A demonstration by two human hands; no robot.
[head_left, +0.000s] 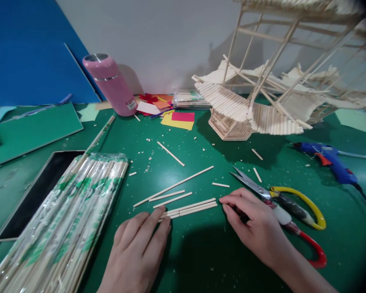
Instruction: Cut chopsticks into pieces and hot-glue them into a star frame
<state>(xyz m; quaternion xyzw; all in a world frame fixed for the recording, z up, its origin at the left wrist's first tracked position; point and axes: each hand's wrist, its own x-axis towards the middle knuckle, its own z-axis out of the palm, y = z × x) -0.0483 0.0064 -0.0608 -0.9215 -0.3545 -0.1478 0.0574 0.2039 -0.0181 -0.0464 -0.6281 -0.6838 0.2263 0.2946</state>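
Several thin wooden sticks (pixel 198 207) lie side by side on the green table in front of me. My left hand (pixel 140 240) has its fingertips closed over their left ends, which are hidden. At the right ends sits my right hand (pixel 250 224), its index finger and thumb drawn together with no stick visible in them. Just beyond the row are two shorter sticks (pixel 172 200) and a longer slanting one (pixel 173 186). Scissors (pixel 262 191) with one yellow and one red handle lie beside my right hand, blades partly apart.
Plastic-wrapped sticks (pixel 76 211) overlap a dark flat panel (pixel 33 195) at left. Behind stand a pink bottle (pixel 114 85), coloured paper (pixel 178 120) and a stick-built roofed model (pixel 228 122). A blue glue gun (pixel 332 158) with a cord lies right. Stick offcuts (pixel 171 154) are scattered mid-table.
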